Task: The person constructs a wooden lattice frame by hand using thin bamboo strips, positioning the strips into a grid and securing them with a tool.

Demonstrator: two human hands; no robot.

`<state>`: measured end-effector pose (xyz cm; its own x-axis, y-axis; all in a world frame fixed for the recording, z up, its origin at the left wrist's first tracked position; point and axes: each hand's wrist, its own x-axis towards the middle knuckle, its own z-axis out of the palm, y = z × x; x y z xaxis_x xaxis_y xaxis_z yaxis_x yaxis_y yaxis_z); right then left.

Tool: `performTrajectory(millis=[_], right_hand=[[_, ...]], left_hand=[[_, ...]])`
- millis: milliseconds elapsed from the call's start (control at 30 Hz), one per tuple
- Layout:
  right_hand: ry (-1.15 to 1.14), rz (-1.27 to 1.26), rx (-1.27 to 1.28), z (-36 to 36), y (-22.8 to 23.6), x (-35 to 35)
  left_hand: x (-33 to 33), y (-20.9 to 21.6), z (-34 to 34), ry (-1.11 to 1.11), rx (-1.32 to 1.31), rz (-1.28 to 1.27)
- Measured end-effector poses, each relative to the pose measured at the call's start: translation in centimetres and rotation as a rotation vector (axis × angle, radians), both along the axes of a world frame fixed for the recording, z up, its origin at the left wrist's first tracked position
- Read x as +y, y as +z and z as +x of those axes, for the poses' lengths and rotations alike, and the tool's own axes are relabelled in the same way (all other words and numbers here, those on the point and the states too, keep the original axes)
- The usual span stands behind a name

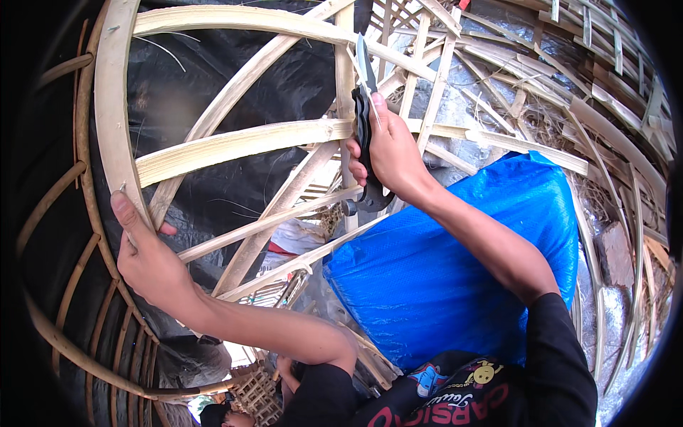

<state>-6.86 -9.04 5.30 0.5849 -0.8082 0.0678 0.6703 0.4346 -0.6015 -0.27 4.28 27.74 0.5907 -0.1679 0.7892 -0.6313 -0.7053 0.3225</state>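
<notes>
My right hand (391, 146) is wrapped round the black handle of a knife (364, 67), its blade pointing up and away from me. A thin pale sliver shows beside the blade, close to my thumb. At the left, my left hand (146, 249) grips the lower part of a broad pale bamboo slat (114, 92), thumb on its face and fingers partly hidden behind. This slat joins a frame of crossed slats; a curved slat (242, 146) runs from it to just behind the knife. Small nail-like bits stick out of the broad slat near its top and by my thumb.
A bright blue tarp (462, 256) lies under my right forearm. Behind the frame hangs black plastic sheeting (235, 85). Many loose bamboo strips (626, 135) and a brick (614, 252) are at the right. Another person (235, 416) is at the bottom, near a woven lattice piece (257, 395).
</notes>
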Motion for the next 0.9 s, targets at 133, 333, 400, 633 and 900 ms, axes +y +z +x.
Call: performTrajectory(millis=[133,333,400,633,900], right_hand=[[0.124,-0.293,0.154,-0.7,1.4,0.7],[-0.037,-0.116,-0.012,0.1,1.5,3.7],[-0.124,-0.037,-0.027,0.1,1.4,3.1],[-0.198,-0.002,0.040,0.3,-0.1,0.8],[-0.315,-0.160,0.233,0.3,-2.2,-1.8]], left_hand=[[-0.1,0.0,-0.3,-0.021,-0.009,-0.013],[0.2,0.3,0.2,-0.007,0.038,0.003],[0.5,0.0,0.1,-0.002,0.053,-0.004],[0.5,0.1,0.0,-0.022,0.027,0.022],[0.7,0.0,0.6,-0.002,0.046,0.018]])
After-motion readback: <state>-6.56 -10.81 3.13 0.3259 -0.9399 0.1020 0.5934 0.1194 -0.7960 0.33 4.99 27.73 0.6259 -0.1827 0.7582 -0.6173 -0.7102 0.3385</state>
